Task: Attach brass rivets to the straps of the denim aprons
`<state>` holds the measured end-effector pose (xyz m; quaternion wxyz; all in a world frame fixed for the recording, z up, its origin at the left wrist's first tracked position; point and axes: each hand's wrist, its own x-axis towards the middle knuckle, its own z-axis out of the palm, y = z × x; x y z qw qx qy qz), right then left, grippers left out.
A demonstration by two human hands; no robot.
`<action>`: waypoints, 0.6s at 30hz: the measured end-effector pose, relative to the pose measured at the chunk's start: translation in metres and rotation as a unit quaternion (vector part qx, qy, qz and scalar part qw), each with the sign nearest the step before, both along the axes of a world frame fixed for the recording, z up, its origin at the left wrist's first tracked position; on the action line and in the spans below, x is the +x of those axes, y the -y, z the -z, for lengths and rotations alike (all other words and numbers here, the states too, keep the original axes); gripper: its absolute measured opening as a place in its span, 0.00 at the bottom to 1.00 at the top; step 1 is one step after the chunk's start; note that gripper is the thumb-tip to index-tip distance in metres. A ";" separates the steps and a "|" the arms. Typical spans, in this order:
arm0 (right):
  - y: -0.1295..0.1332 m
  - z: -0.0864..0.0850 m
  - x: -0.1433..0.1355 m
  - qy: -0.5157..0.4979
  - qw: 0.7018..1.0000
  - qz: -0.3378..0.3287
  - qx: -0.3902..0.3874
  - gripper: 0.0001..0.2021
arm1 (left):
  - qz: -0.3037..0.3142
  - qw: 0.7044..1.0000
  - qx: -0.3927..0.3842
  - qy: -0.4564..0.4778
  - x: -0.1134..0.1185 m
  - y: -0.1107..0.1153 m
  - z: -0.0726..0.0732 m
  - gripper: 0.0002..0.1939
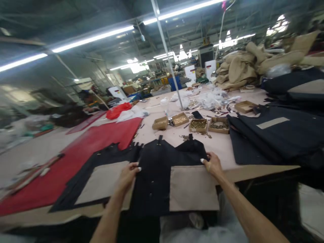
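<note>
Your left hand (126, 175) pinched the black cloth (153, 172) at its nine-o'clock edge, your right hand (214, 164) near two o'clock; it lay between your fingers (133, 165), at the six-o'clock edge of the counter (220, 145).

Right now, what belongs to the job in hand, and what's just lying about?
Job, likely:
dark fabric piece with beige patch, left hand and right hand at its edges
perhaps box of metal fittings

Lying about:
red sheet
clear plastic
tan fabric heap
</note>
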<state>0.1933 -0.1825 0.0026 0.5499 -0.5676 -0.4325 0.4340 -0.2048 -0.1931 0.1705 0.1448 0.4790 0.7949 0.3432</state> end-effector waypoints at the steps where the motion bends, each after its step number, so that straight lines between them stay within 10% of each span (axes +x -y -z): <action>1: 0.003 0.005 0.002 0.022 1.000 0.010 0.006 0.27 | 0.002 0.998 -0.050 -0.037 0.002 -0.001 0.021 0.11; 7: 0.002 0.036 0.015 0.321 0.921 -0.086 0.201 0.27 | 0.207 0.963 0.056 -0.160 0.053 0.000 0.105 0.17; 10: -0.009 0.048 0.021 0.414 0.864 -0.149 0.245 0.22 | 0.306 0.941 0.073 -0.128 0.094 -0.019 0.121 0.16; 18: -0.017 0.058 0.018 0.406 0.878 -0.114 0.226 0.21 | 0.299 0.942 -0.015 -0.153 0.166 -0.130 0.148 0.10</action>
